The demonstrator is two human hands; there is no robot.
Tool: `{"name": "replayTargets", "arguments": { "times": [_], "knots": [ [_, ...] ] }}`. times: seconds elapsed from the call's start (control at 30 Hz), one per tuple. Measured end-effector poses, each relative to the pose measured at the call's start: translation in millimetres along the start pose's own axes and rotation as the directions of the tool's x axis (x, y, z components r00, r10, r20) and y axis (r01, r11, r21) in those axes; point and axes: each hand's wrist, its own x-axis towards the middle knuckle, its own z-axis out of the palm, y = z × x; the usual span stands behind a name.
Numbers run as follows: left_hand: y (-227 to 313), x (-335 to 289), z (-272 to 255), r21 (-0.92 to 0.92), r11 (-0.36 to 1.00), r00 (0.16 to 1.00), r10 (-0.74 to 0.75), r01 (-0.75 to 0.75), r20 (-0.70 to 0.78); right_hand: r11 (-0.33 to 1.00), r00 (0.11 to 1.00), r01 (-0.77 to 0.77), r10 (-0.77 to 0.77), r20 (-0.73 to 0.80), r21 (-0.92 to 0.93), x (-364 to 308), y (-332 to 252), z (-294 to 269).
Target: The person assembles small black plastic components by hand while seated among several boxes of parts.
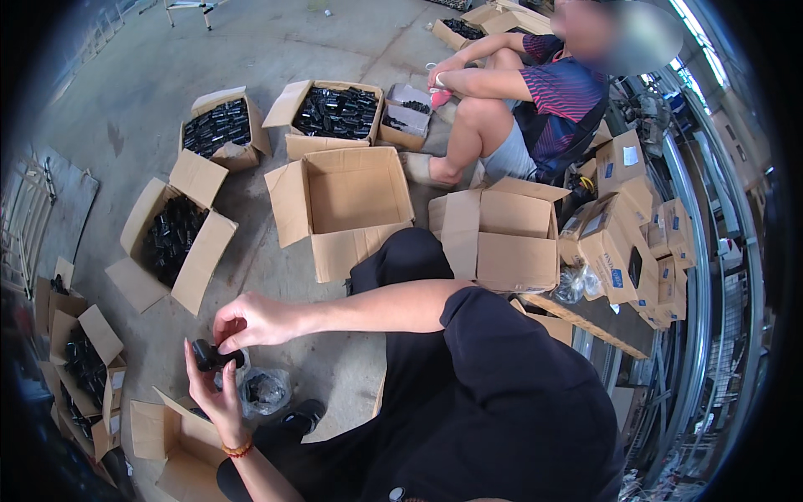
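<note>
Dark shirt [535, 393] nearest camera; black cylindrical part [203, 355] held between both hands.
Left hand [220, 400] cups it between thumb and fingers; right hand [258, 320] pinches its upper side, near a clear plastic bag [266, 391].

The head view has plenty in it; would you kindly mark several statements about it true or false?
The left hand and right hand both touch the black part. True.
The red bracelet is on the right arm. False: it is on the left.
Several open cardboard boxes hold black pieces. True.
The co-worker is standing. False: the co-worker is seated.
A clear plastic bag shows near the left hand. True.
</note>
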Motion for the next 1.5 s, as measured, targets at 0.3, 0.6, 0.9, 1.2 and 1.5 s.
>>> {"name": "replayTargets", "arguments": {
  "times": [0.3,0.6,0.9,1.2,1.5],
  "knots": [
    [8.8,6.3,8.0,0.131,0.991,0.994,0.011,0.003,-0.105,0.909,0.959,0.159,-0.236,-0.160,-0.385,-18.0,0.6,24.9],
    [19.3,7.7,23.7,0.467,0.876,0.985,-0.047,0.120,-0.166,0.930,0.937,-0.202,0.275,-0.217,0.306,-14.3,31.8,35.1],
    [28.3,12.8,30.3,0.402,0.915,0.980,0.035,0.048,-0.197,0.765,0.935,-0.161,0.321,-0.152,0.623,-3.9,32.8,27.9],
    [21.6,9.8,29.2,0.265,0.962,0.983,-0.013,0.061,-0.181,0.768,0.927,-0.183,0.342,-0.152,0.613,-4.1,25.6,24.8],
    [29.6,11.6,29.9,0.368,0.929,0.979,0.043,0.034,-0.198,0.794,0.937,-0.163,0.310,-0.159,0.586,-1.7,29.9,23.7]
  ]
}}
